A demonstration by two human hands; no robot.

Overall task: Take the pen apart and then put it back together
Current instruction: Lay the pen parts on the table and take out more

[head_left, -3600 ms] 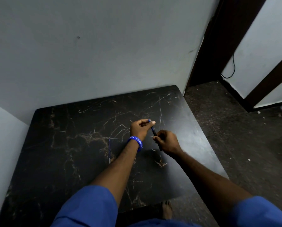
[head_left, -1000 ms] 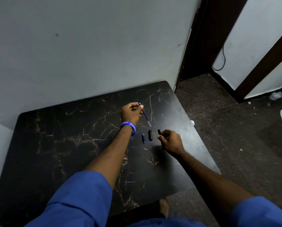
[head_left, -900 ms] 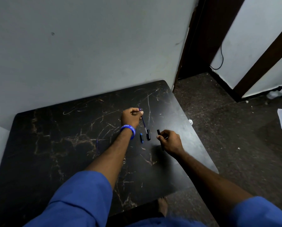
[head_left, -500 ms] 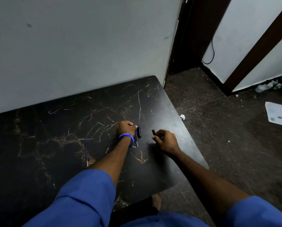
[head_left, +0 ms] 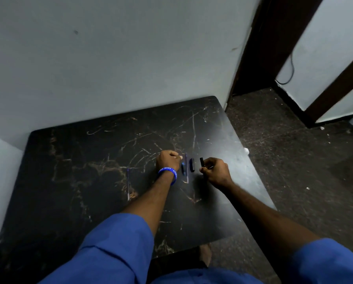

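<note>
right hand (head_left: 214,173) pinches short black pen barrel (head_left: 202,162) upright; left hand (head_left: 168,160) fisted (contents unclear) beside thin blue refill (head_left: 186,168) and black cap piece (head_left: 192,165) on dark marbled tabletop (head_left: 89,160)

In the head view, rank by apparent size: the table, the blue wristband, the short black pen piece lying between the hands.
1. Table, by far the largest.
2. Blue wristband.
3. Short black pen piece, smallest, though only slightly smaller than the wristband.

Dark marbled table (head_left: 89,181), thin refill (head_left: 186,169), two short pen pieces (head_left: 192,165)
</note>
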